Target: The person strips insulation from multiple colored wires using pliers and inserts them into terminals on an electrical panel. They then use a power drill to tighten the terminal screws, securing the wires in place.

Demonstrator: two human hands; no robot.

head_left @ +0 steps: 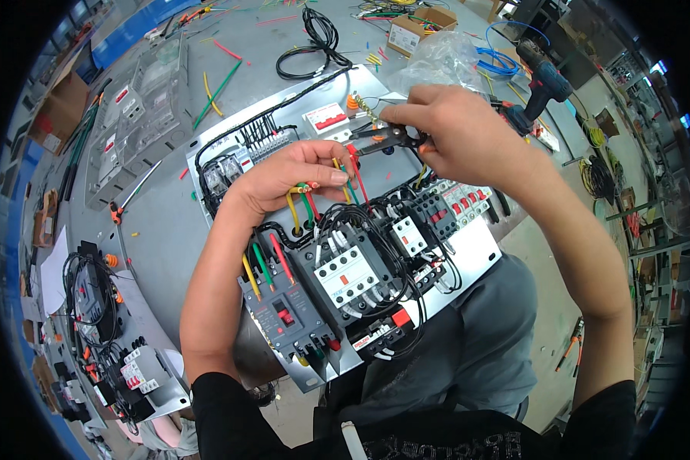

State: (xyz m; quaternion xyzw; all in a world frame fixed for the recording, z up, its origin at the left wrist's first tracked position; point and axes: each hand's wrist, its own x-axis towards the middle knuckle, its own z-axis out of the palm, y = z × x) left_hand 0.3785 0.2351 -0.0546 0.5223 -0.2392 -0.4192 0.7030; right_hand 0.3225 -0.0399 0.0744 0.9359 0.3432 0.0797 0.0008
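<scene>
My left hand (303, 175) pinches a group of yellow, green and red wires (353, 184) above a metal mounting panel (468, 257). My right hand (468, 138) grips a pair of dark-jawed pliers (389, 139), part of an orange handle showing under the fingers. The plier jaws point left and reach the tip of a red wire close to my left fingertips; whether they touch it I cannot tell. Below my left hand sits a dark moulded-case circuit breaker (287, 310) with yellow, green and red leads. To its right is a contactor (346, 277) with a white front.
The panel leans from the grey table onto my lap. A red-switched breaker (330, 117) is at its far side. Beyond lie a black cable coil (318, 47), a plastic bag (441, 63), a carton (422, 29) and a cordless drill (540, 88). A screwdriver (117, 211) lies left.
</scene>
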